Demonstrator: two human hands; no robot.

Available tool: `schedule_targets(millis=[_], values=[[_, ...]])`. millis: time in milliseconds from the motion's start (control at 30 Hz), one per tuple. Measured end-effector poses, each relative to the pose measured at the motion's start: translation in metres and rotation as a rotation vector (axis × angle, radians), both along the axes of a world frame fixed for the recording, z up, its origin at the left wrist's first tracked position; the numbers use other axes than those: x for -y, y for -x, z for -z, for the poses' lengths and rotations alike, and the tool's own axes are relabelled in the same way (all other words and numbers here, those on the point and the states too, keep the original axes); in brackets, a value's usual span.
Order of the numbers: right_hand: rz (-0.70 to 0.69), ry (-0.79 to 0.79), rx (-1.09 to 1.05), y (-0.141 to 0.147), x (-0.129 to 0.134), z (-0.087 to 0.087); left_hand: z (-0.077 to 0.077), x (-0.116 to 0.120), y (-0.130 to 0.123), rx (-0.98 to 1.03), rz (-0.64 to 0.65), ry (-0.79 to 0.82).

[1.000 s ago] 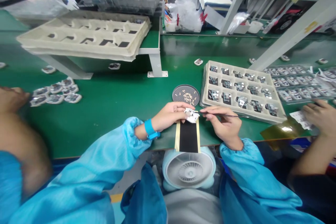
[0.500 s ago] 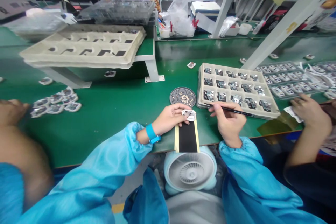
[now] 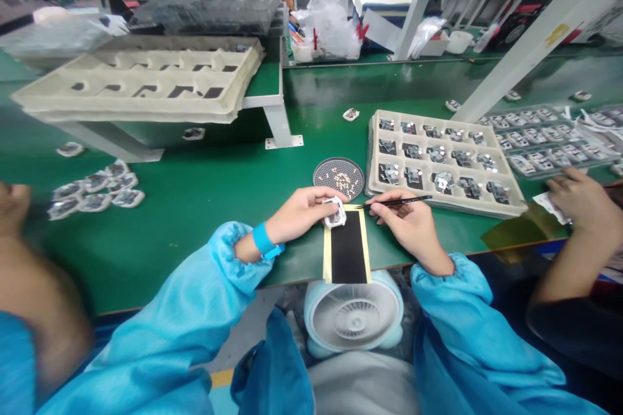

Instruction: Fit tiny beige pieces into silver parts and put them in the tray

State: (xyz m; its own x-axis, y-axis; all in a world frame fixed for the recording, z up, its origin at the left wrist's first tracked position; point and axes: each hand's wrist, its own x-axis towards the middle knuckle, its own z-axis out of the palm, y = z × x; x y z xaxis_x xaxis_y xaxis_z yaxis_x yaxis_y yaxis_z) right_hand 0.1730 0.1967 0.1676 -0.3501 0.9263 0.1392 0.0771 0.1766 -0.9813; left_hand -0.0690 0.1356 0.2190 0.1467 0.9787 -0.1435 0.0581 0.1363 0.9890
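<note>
Left hand (image 3: pixel 305 213): fingers clenched on white casing (image 3: pixel 335 213), over the mat's far-left corner!
Right hand (image 3: pixel 407 224): fingers gripping tweezers (image 3: pixel 411 200), tips near casing.
Mat (image 3: pixel 348 249): reaching bench (image 3: pixel 219 188)'s near edge.

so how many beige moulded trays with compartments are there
2. The left beige tray is on the white-legged green stand; the right beige tray is beside the round grey perforated dish. More may be hidden underneath.

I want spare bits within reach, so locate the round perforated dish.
Head view: the round perforated dish sits on the green table, just beyond the left hand.
</note>
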Motion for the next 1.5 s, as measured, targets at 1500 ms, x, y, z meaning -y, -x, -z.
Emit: schedule_targets(millis=[1500], values=[[-0.158, -0.401, -0.158, 0.007, 0.012, -0.008, 0.03, 0.003, -0.005, -0.258, 0.057, -0.003]])
